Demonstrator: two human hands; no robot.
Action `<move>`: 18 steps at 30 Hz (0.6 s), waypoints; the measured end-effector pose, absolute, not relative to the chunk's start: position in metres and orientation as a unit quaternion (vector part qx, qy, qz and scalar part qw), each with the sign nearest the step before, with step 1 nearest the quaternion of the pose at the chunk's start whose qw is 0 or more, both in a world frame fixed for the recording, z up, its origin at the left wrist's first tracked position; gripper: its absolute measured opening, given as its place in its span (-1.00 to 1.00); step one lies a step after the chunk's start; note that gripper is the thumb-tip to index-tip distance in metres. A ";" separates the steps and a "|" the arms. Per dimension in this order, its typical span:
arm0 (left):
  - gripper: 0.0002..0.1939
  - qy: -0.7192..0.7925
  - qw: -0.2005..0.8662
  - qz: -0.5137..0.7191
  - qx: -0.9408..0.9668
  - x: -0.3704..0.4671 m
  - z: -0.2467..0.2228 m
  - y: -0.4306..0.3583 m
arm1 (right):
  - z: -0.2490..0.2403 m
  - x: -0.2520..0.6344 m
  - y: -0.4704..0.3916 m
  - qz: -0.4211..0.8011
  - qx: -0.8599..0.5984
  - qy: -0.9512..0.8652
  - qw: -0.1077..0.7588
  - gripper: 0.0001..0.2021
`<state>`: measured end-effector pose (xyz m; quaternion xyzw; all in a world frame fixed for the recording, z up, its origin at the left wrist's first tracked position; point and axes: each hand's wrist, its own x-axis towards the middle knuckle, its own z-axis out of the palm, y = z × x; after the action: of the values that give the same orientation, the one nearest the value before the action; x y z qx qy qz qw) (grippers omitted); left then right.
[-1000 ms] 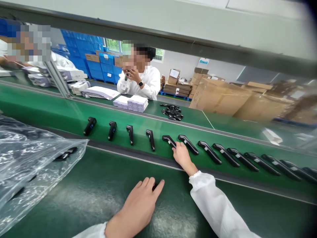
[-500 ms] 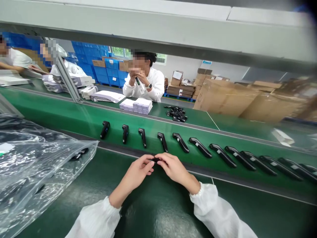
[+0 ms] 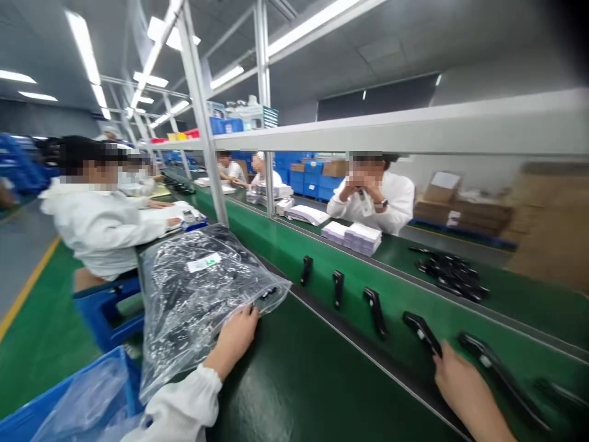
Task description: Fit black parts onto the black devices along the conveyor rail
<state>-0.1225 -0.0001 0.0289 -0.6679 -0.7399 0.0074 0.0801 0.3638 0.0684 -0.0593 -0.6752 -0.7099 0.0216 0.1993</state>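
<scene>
My left hand [image 3: 238, 336] lies at the open mouth of a large clear plastic bag [image 3: 207, 294]; its fingertips are partly hidden by the plastic and what they hold is too small to name. Several small black parts [image 3: 269, 293] show inside the bag's edge. On the right, my right hand [image 3: 460, 380] has its fingers at the lower end of a black angled handle-shaped piece [image 3: 422, 330] on the green belt [image 3: 317, 307]. More such black pieces [image 3: 375, 310] lie spaced along the belt to both sides.
Across the belt a person [image 3: 391, 196] sits behind white stacks [image 3: 361, 238] and a pile of black parts [image 3: 451, 273]. Another person [image 3: 101, 209] sits at the left. A blue bin [image 3: 69, 393] with plastic stands at lower left; metal posts [image 3: 200, 110] rise beyond the bag.
The view has swung left and up. My hands, together before at the belt's edge, have parted: the left has gone to the bag, the right to a black piece on the belt.
</scene>
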 end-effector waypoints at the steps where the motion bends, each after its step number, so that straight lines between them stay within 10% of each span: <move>1: -0.66 -0.737 0.077 0.010 -0.671 -0.122 0.030 0.000 | -0.066 0.372 0.073 0.012 -0.666 -0.716 0.210 -0.55; 10: -0.67 -0.684 0.020 -0.043 -0.728 -0.054 0.036 -0.048 | -0.034 0.337 0.050 -0.196 -0.609 -0.715 0.282 -0.51; 13: -0.62 -0.674 0.024 -0.093 -0.733 -0.048 0.045 -0.069 | -0.005 0.247 0.011 -0.088 -0.386 -0.843 0.365 -0.66; 18: -0.52 -0.816 0.103 -0.051 -0.566 -0.089 0.040 -0.088 | 0.009 0.086 -0.021 0.146 -0.191 -0.935 0.259 -0.59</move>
<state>-0.0889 -0.0880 0.0401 -0.5663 -0.8162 -0.0511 0.1025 0.0861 -0.0214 0.0093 -0.1908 -0.9355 0.1460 0.2592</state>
